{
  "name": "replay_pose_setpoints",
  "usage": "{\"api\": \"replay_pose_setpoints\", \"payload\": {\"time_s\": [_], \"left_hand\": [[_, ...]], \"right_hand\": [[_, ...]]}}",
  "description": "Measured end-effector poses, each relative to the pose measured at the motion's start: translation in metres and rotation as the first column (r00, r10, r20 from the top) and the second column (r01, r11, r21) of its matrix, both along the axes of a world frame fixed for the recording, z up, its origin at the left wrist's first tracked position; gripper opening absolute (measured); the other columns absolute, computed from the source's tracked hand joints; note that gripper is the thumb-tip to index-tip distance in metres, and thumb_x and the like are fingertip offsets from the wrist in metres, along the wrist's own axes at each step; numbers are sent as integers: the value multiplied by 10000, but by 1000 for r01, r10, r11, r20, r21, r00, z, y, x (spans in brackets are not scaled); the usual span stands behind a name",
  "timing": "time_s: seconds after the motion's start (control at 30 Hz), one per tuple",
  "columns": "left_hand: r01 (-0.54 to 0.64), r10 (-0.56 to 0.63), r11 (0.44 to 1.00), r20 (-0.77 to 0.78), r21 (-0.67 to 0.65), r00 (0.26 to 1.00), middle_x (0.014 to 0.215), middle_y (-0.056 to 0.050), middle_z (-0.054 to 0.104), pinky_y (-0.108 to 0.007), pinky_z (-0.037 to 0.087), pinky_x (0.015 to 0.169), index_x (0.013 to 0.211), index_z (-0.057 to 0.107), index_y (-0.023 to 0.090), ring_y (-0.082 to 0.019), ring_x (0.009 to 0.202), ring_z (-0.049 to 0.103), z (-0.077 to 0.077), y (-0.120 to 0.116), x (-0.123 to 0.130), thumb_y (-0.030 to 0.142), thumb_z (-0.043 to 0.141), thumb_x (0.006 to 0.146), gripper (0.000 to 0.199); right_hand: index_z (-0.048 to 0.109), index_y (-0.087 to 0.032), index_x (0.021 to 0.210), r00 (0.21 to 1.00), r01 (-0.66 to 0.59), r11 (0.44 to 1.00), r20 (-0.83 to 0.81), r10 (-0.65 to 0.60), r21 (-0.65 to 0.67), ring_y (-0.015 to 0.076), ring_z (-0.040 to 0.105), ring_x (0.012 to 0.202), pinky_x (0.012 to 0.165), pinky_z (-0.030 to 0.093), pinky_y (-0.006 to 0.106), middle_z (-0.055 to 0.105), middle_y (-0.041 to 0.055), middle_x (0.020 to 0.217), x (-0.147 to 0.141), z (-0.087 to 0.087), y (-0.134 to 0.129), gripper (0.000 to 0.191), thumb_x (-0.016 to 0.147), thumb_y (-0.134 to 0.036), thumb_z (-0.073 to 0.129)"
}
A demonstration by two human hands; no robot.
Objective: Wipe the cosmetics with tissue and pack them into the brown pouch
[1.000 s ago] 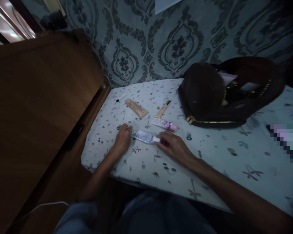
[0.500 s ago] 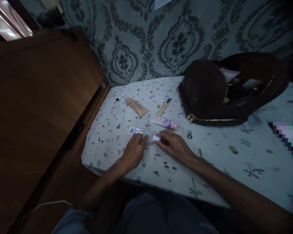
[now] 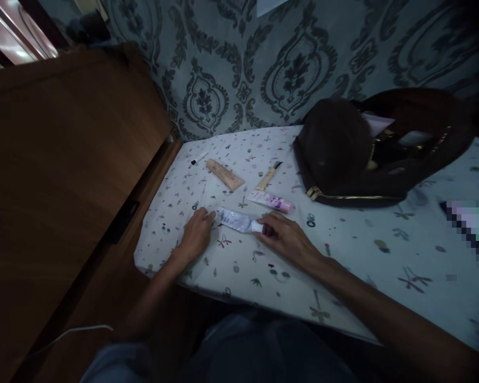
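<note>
A white squeeze tube [image 3: 236,219] with purplish print lies crosswise between my hands, low over the patterned cloth. My right hand [image 3: 283,234] is closed on its white cap end. At the other end, my left hand [image 3: 198,229] pinches the flat tip of the tube between thumb and fingers. Just behind it rests a pink and purple tube [image 3: 272,201]. Farther back are a beige tube [image 3: 224,174] and a slim yellowish tube [image 3: 266,178] with a dark end. A small white stick with a dark tip [image 3: 199,158] lies at the back left.
A dark brown bag [image 3: 343,154] with gold zips stands open at the back right, against the patterned wall [image 3: 243,64]. A pixelated device [image 3: 473,223] is at the right edge. Brown wooden furniture [image 3: 64,159] borders the cloth-covered surface [image 3: 343,276] on the left.
My left hand has slid left along the white tube to its flat end, uncovering the printed middle. My right hand keeps its hold on the cap end.
</note>
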State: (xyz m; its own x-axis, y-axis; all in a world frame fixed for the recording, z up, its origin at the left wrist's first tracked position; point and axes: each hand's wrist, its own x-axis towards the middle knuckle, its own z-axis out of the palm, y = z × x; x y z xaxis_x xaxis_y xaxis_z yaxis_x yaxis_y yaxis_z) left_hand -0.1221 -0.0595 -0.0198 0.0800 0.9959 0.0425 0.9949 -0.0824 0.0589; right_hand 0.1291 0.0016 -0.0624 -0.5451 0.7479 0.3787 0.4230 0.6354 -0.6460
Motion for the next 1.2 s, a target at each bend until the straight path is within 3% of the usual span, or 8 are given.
{"api": "replay_pose_setpoints", "payload": {"time_s": [0.2, 0.33, 0.43, 0.53, 0.73, 0.9, 1.07, 1.2], "left_hand": [[32, -50, 992, 141, 122, 989, 939, -53, 491, -304, 451, 751, 1189, 571, 183, -190, 870, 483, -2, 1, 1, 188, 318, 994, 320], [228, -281, 943, 211, 244, 936, 1014, -51, 484, -297, 467, 817, 1302, 482, 227, -177, 937, 491, 15, 7, 24, 187, 344, 991, 343], [420, -435, 897, 111, 136, 894, 1048, -78, 503, -326, 474, 822, 1246, 530, 215, -210, 973, 490, 30, 14, 46, 93, 364, 944, 366], [481, -480, 877, 49, -15, 876, 1044, -90, 518, -327, 482, 786, 1195, 562, 202, -227, 975, 498, 42, 20, 56, 40, 400, 897, 376], [356, -366, 926, -65, -128, 928, 1051, -102, 546, -339, 488, 812, 1127, 590, 166, -246, 1036, 517, 48, 31, 25, 30, 404, 877, 340], [253, -236, 958, 128, -138, 963, 1041, -71, 560, -343, 489, 884, 1149, 592, 190, -217, 1005, 570, 32, 42, -21, 143, 451, 919, 274], [135, -121, 990, 281, -29, 952, 938, -35, 551, -339, 491, 864, 1130, 630, 196, -194, 908, 583, 17, 42, -37, 156, 473, 906, 276], [72, -136, 981, 374, 180, 917, 945, -45, 516, -329, 483, 855, 1234, 587, 165, -181, 891, 553, 22, 21, -12, 165, 416, 948, 333]], "right_hand": [[648, -183, 982, 1000, -12, 995, -9, 13, 99, 193, 605, 706, 644, 538, 332, 614, 61, 856, -1, 0, -4, 127, 886, -243, 590], [625, -203, 1049, 999, -37, 975, -2, 38, 218, 197, 623, 789, 699, 560, 328, 615, 79, 945, -2, 4, -9, 156, 930, -201, 524], [616, -214, 1029, 999, -53, 946, 25, 47, 321, 195, 624, 810, 718, 565, 322, 615, 79, 936, -2, 5, -12, 175, 963, -179, 458], [618, -203, 1001, 997, -73, 903, 51, 57, 424, 193, 623, 818, 714, 568, 313, 626, 81, 912, -3, 4, -14, 214, 990, -170, 407], [623, -182, 1066, 995, -76, 866, 93, 34, 494, 177, 627, 803, 685, 572, 287, 647, 84, 918, -5, 3, -16, 230, 1009, -182, 401], [621, -188, 1114, 997, -69, 873, 60, 45, 483, 192, 642, 839, 698, 584, 312, 658, 95, 957, -4, 4, -14, 234, 1008, -200, 412], [653, -197, 1089, 995, -57, 950, -58, 79, 306, 182, 639, 774, 671, 569, 310, 644, 89, 949, -1, 7, -11, 202, 973, -241, 493], [696, -195, 999, 979, 22, 998, -204, -8, 67, 167, 615, 681, 624, 535, 296, 641, 56, 856, -2, 11, -9, 181, 912, -302, 577]]}}
